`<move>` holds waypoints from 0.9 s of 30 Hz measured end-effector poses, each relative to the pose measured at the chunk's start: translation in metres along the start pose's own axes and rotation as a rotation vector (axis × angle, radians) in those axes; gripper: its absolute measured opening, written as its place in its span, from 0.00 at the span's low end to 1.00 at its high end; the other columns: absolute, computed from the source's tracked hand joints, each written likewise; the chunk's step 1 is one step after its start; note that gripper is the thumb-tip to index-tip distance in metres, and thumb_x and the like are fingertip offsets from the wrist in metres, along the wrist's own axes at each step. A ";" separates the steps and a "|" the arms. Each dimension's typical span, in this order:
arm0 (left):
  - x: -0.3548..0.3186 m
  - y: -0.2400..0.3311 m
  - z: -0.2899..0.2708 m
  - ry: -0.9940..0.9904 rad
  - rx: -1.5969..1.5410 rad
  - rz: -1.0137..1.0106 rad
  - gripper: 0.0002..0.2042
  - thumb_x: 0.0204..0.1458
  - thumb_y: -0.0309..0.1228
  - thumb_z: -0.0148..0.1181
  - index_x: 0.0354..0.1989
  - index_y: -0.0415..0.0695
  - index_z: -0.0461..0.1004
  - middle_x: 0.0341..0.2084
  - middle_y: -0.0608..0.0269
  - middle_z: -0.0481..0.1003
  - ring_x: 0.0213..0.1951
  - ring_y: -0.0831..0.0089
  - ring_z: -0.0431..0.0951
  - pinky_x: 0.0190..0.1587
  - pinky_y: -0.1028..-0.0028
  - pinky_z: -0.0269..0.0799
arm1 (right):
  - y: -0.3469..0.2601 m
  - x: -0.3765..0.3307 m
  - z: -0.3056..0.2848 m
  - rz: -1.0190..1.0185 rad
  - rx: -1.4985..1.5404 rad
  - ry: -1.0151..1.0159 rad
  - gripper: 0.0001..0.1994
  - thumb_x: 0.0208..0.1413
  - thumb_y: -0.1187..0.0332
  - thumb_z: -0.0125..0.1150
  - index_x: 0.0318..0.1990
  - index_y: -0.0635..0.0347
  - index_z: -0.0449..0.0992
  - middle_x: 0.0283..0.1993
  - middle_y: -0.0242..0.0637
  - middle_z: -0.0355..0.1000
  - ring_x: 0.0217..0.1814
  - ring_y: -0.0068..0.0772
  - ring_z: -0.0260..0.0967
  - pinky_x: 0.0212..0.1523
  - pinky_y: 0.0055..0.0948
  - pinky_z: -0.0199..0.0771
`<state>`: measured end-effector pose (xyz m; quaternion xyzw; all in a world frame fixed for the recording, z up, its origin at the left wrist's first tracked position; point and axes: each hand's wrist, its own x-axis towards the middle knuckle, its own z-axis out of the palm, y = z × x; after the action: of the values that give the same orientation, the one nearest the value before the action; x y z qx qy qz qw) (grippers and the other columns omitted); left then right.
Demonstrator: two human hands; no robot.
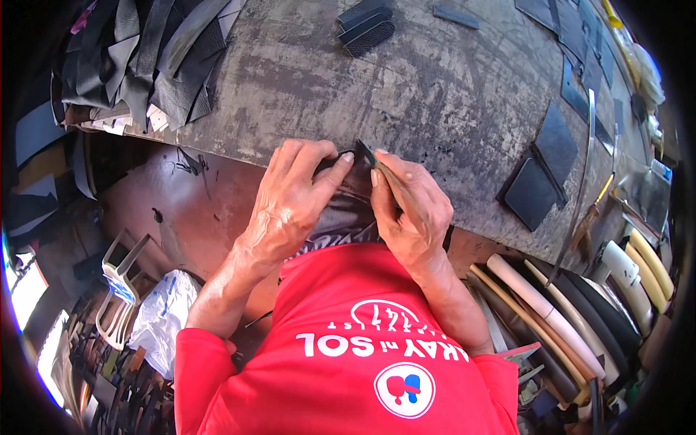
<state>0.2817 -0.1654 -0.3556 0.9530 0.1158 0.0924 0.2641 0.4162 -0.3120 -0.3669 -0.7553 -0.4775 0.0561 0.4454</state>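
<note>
My left hand (pixel 290 199) presses a dark mesh-textured piece of material (pixel 341 210) against the near edge of the worn grey workbench (pixel 406 94), fingers curled over its top. My right hand (pixel 409 206) is closed around a thin blade-like tool (pixel 365 152) whose dark tip meets the top edge of the piece, just beside my left fingertips. Most of the piece is hidden under both hands and hangs toward my red shirt.
Cut black mesh pieces (pixel 366 29) lie at the bench's far side, and flat black panels (pixel 540 170) at the right. A heap of dark leather scraps (pixel 145 58) sits at far left. Rolls of material (pixel 558 319) stand at lower right. A white plastic bag (pixel 163 308) lies on the floor.
</note>
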 end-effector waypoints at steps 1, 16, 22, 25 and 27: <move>-0.001 0.000 0.000 0.010 -0.012 -0.001 0.21 0.47 0.23 0.63 0.54 0.39 0.79 0.46 0.56 0.73 0.49 0.55 0.74 0.52 0.60 0.72 | 0.001 0.001 -0.002 -0.001 -0.008 -0.010 0.17 0.52 0.83 0.69 0.51 0.69 0.78 0.39 0.46 0.80 0.38 0.46 0.80 0.38 0.35 0.80; -0.004 -0.004 0.004 0.067 -0.082 0.005 0.21 0.46 0.22 0.62 0.52 0.38 0.80 0.46 0.55 0.74 0.48 0.55 0.74 0.51 0.59 0.72 | 0.001 -0.016 -0.001 -0.036 0.069 0.030 0.19 0.50 0.84 0.69 0.51 0.67 0.79 0.41 0.44 0.80 0.39 0.44 0.81 0.40 0.35 0.81; -0.007 -0.003 0.006 0.086 -0.075 -0.001 0.23 0.43 0.20 0.64 0.52 0.39 0.80 0.45 0.55 0.74 0.48 0.54 0.74 0.51 0.60 0.72 | -0.006 -0.005 -0.003 0.047 0.002 -0.029 0.17 0.52 0.82 0.69 0.50 0.64 0.79 0.40 0.43 0.81 0.39 0.42 0.81 0.40 0.34 0.81; -0.007 -0.001 0.011 0.211 -0.034 0.016 0.24 0.42 0.15 0.68 0.52 0.40 0.80 0.43 0.54 0.75 0.44 0.55 0.76 0.47 0.61 0.75 | -0.003 -0.005 -0.003 0.071 0.037 -0.003 0.12 0.54 0.81 0.68 0.46 0.66 0.80 0.42 0.44 0.81 0.38 0.43 0.81 0.39 0.35 0.81; -0.007 0.008 0.014 0.385 -0.138 -0.114 0.22 0.45 0.15 0.69 0.52 0.40 0.80 0.43 0.53 0.76 0.40 0.57 0.77 0.43 0.63 0.77 | 0.004 -0.003 -0.008 0.082 0.103 0.031 0.08 0.55 0.81 0.67 0.43 0.67 0.81 0.43 0.45 0.82 0.38 0.45 0.81 0.39 0.35 0.81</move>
<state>0.2799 -0.1802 -0.3637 0.8893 0.2114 0.2655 0.3065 0.4212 -0.3197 -0.3659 -0.7511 -0.4357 0.0869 0.4883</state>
